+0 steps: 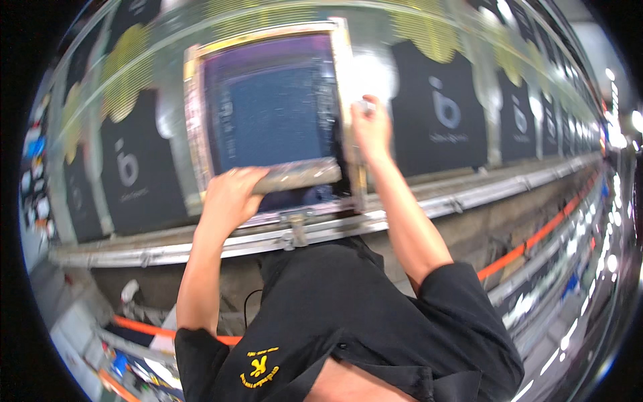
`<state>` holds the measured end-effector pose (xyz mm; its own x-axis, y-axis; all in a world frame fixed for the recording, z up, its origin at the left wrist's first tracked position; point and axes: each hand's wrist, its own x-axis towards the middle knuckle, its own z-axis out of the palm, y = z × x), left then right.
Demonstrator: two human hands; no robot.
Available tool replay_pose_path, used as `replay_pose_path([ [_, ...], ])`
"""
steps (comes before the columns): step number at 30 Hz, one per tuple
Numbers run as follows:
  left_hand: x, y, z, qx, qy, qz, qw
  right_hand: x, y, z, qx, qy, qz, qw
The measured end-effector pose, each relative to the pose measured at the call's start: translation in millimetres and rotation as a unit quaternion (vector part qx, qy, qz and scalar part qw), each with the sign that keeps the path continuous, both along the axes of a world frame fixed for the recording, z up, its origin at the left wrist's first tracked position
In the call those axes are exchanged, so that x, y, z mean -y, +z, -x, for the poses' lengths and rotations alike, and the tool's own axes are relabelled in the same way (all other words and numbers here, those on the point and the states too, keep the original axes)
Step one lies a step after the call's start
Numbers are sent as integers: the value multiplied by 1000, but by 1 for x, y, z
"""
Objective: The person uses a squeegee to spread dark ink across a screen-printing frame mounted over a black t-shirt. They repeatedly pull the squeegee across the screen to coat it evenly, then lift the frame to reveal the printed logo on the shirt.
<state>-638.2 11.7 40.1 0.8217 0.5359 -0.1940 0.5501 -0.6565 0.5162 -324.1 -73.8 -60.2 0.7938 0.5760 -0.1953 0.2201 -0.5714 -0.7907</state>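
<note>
We gripped a grey squeegee (301, 175) over the near end of the framed screen (194, 100).
Our left hand (231, 191) was clamped around its left end; our right hand (372, 127), fingers curled nearly closed on something small and pale, was at the screen's right edge, contact unclear to us. The squeegee hid part of the mesh. Dark printed shirts (439, 110) lay left and right of the screen.
</note>
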Motion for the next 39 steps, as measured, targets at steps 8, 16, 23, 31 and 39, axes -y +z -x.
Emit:
replay_pose_path([
  [8, -146, 6, -64, -53, 14, -26, 998, -13, -3, 10, -27, 8, 5, 1000],
  [16, -229, -51, -102, -38, -15, -102, 994, -9, -12, -2, -101, -12, -17, 995],
  [23, -230, -40, -114, -98, -6, -129, 987, -157, 60, -19, 245, 339, -150, 896],
  [31, -176, -44, -87, -64, -22, -145, 987, -145, 45, 26, 319, 406, 156, 842],
  [39, 12, -49, 11, -48, 9, -118, 992, 46, 42, 109, 316, 425, 23, 848],
])
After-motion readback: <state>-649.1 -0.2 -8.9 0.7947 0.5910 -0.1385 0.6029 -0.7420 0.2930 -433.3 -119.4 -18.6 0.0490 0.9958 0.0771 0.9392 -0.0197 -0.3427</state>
